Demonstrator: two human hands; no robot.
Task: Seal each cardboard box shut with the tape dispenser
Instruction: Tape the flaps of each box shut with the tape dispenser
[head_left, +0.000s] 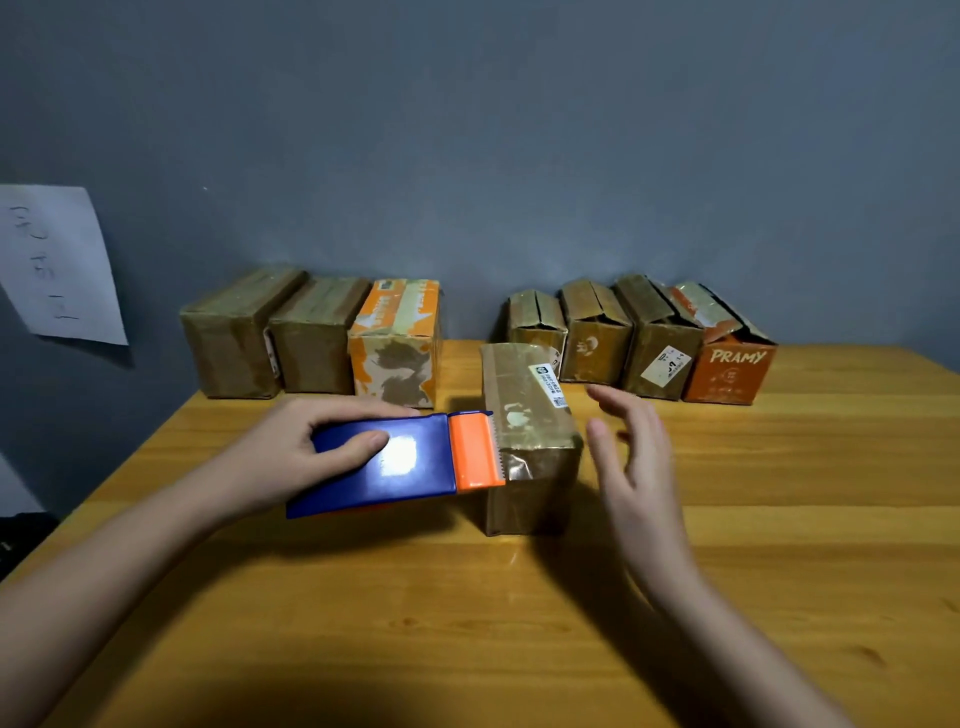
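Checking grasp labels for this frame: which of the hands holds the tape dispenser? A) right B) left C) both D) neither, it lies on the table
B. The left hand grips the blue-and-orange tape dispenser, whose toothed edge sits at the near end of the box in front, while the right hand is open beside that box, holding nothing.

blue tape dispenser (382, 460) (orange blade end), brown box (524, 415)
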